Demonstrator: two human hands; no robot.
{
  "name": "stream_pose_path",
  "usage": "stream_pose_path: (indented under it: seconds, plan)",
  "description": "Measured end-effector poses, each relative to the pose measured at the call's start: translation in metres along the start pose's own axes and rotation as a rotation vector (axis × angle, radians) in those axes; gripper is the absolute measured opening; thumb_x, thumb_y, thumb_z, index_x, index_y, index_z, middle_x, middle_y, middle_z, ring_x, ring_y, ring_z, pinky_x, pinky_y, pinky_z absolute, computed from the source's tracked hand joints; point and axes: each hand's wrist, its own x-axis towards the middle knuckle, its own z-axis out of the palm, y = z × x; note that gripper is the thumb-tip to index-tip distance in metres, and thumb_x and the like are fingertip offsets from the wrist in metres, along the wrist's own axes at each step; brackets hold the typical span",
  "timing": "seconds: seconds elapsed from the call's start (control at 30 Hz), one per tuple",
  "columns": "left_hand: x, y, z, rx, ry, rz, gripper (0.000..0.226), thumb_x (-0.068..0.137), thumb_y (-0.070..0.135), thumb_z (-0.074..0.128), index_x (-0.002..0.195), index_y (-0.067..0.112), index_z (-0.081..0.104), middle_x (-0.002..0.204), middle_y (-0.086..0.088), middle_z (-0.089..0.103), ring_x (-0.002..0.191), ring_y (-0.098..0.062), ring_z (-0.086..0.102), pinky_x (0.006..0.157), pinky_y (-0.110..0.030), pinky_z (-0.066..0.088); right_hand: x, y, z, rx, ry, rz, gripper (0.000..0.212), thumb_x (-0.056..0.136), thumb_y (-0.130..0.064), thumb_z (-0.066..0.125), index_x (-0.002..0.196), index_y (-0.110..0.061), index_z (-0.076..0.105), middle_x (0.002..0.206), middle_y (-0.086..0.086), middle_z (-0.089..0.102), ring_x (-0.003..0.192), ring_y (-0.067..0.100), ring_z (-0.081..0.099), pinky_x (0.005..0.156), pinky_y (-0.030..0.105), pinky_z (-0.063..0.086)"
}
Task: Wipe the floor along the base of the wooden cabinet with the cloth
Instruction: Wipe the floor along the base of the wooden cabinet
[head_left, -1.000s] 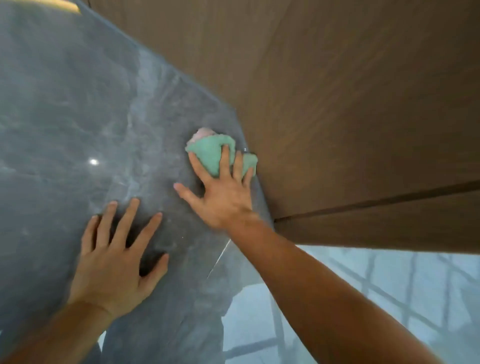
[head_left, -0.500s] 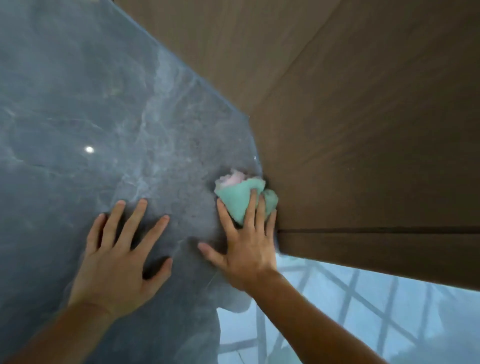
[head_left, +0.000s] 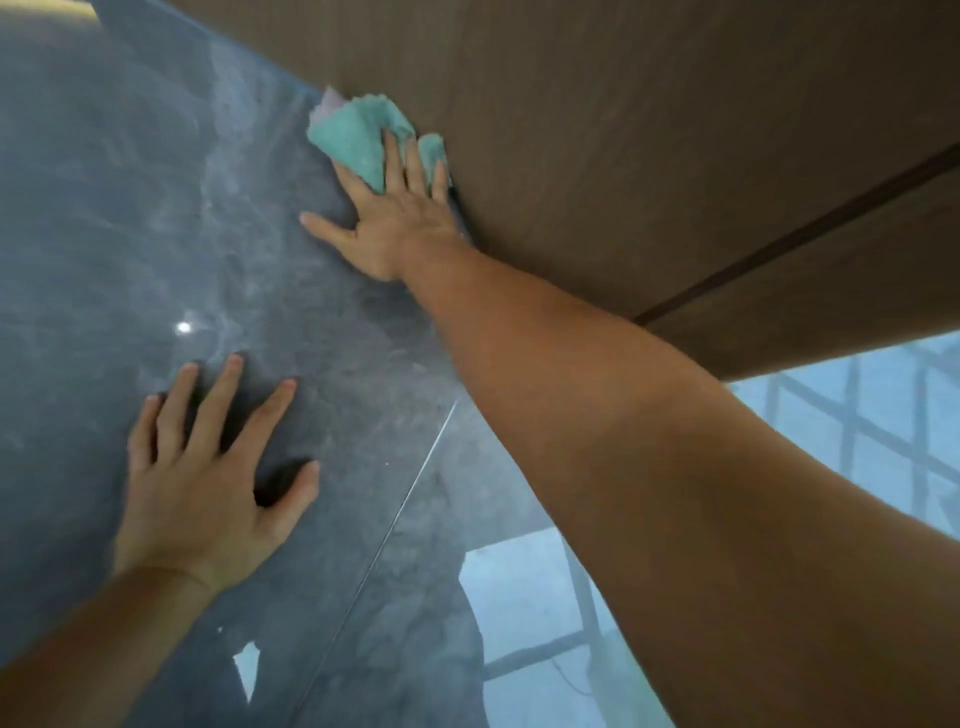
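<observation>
A crumpled teal cloth (head_left: 356, 136) with a pale pink corner lies on the glossy grey marble floor (head_left: 104, 197), right against the base of the brown wooden cabinet (head_left: 649, 135). My right hand (head_left: 389, 218) presses flat on the cloth, fingers spread over its near part, arm stretched far forward. My left hand (head_left: 208, 467) rests flat on the floor nearer to me, fingers apart and holding nothing.
The cabinet runs diagonally from the top left to the right, with a dark seam (head_left: 795, 234) between its panels. A thin tile joint (head_left: 410, 493) crosses the floor. The shiny floor mirrors a window grid (head_left: 852, 447) at the lower right and a ceiling light (head_left: 183, 327).
My right hand has pushed the cloth forward along the cabinet base, away from me, after pulling it nearer half a second ago. My left hand has stayed planted on the floor.
</observation>
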Motion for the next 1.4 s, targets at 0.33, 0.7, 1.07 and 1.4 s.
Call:
stream_pose_path:
  seconds: [0.33, 0.7, 1.07, 1.4]
  plan:
    - [0.001, 0.001, -0.006, -0.010, -0.021, -0.035, 0.074, 0.082, 0.066, 0.041, 0.148, 0.033, 0.041, 0.164, -0.008, 0.026, 0.151, -0.040, 0.019, 0.124, -0.044, 0.000, -0.259, 0.059, 0.071, -0.087, -0.101, -0.172, 0.089, 0.082, -0.083, 0.022, 0.151, -0.028, 0.024, 0.157, 0.037, 0.005, 0.148, 0.046, 0.003, 0.119, 0.061, 0.001]
    - [0.003, 0.009, -0.015, 0.001, -0.128, -0.078, 0.072, 0.085, 0.063, 0.038, 0.149, 0.030, 0.037, 0.166, -0.010, 0.023, 0.151, -0.041, 0.016, 0.120, -0.054, 0.011, -0.092, 0.006, 0.016, 0.121, -0.043, 0.043, 0.088, 0.087, -0.077, 0.022, 0.156, -0.025, 0.004, 0.164, 0.017, -0.001, 0.151, 0.032, -0.007, 0.121, 0.048, -0.008]
    - [-0.002, 0.024, -0.025, 0.048, -0.164, -0.126, 0.069, 0.091, 0.056, 0.033, 0.153, 0.024, 0.035, 0.166, -0.014, 0.023, 0.150, -0.046, 0.019, 0.122, -0.057, 0.013, -0.308, 0.204, 0.097, 0.097, 0.068, 0.169, 0.068, 0.090, -0.064, 0.027, 0.124, -0.018, 0.065, 0.150, 0.022, 0.041, 0.143, 0.036, 0.032, 0.120, 0.050, 0.019]
    - [-0.009, 0.029, -0.012, 0.005, -0.064, -0.212, 0.065, 0.092, 0.059, 0.033, 0.151, 0.030, 0.033, 0.165, -0.012, 0.025, 0.150, -0.043, 0.019, 0.118, -0.058, 0.015, -0.317, 0.077, 0.086, 0.214, -0.016, 0.004, 0.085, 0.086, -0.074, 0.033, 0.151, -0.020, 0.030, 0.159, 0.022, 0.024, 0.149, 0.039, 0.009, 0.119, 0.057, -0.006]
